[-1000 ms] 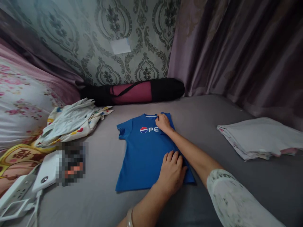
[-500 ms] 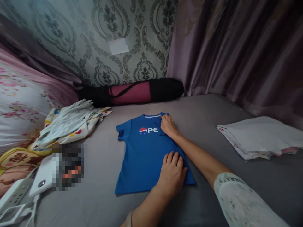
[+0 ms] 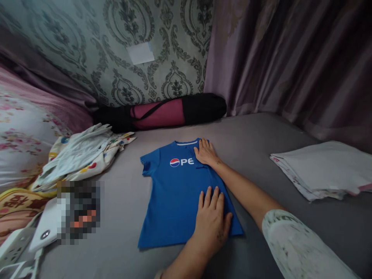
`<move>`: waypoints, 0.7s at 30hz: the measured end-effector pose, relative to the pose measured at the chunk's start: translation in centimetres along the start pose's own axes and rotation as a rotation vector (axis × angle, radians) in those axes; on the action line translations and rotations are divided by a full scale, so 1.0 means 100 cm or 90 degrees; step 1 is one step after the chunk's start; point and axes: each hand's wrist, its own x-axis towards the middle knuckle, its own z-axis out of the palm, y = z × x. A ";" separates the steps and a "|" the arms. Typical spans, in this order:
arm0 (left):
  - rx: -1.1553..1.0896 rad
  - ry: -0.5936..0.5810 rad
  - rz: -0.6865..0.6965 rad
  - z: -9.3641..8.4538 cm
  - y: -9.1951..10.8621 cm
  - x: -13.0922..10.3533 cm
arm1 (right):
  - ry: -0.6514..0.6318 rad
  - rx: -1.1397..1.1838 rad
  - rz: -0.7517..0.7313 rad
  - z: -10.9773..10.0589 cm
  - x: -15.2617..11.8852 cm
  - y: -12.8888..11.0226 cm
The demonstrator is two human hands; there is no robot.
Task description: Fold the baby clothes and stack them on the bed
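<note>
A blue T-shirt [image 3: 174, 205] lies on the grey sheet, its left sleeve spread out and its right side folded inward over part of the white lettering. My left hand [image 3: 211, 217] rests flat on the lower right part of the shirt, fingers apart. Farther up, my right hand [image 3: 205, 152] lies flat on the folded sleeve near the collar, with its fingers stretched out. Neither hand grips the cloth.
Folded white cloth [image 3: 325, 166] lies at the right. A black and pink long bag [image 3: 162, 112] runs along the wall. Crumpled clothes [image 3: 78, 151], a white device [image 3: 48, 224] and a power strip [image 3: 17, 244] are at the left.
My right hand has gone from curled fingers at the folded sleeve to lying flat on it. My left hand's fingers have spread a little. The view has shifted slightly.
</note>
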 end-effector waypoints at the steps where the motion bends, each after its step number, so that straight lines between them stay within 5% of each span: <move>1: 0.004 -0.004 -0.001 0.000 0.000 0.000 | 0.005 -0.002 -0.004 0.000 0.004 0.001; 9: -0.013 0.001 -0.002 0.000 0.001 -0.001 | 0.046 0.007 -0.015 0.001 0.028 0.010; 21: -0.072 0.081 -0.021 -0.005 -0.002 -0.002 | 0.063 0.136 -0.022 -0.014 0.020 0.022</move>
